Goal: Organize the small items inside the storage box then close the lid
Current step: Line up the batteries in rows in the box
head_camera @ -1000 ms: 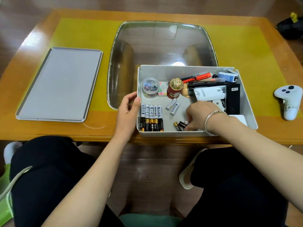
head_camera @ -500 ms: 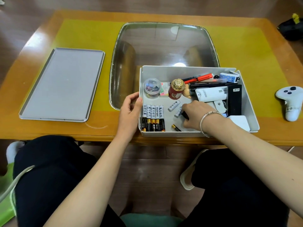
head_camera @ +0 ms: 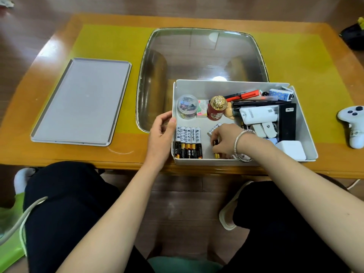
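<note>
At the table's near edge, the left hand (head_camera: 160,134) grips the white storage box (head_camera: 232,161) by its left wall. The right hand (head_camera: 226,140) pinches a black-and-gold battery (head_camera: 216,154) by the box's front wall; small, smooth and stiff, it is best taken across its middle. The light, flat lid (head_camera: 82,101) lies near the table's left edge.

We record the tabletop (head_camera: 197,168) as glossy varnished wood with a matt yellow-green surface panel and a clear, reflective glass inset (head_camera: 199,62). We list the storage box (head_camera: 304,123) as smooth matt white plastic, and its lid (head_camera: 82,101) as matt pale grey plastic. We note a shiny metal bangle (head_camera: 239,138), a clear plastic jar (head_camera: 187,106), and a glossy white plastic controller (head_camera: 353,125).
</note>
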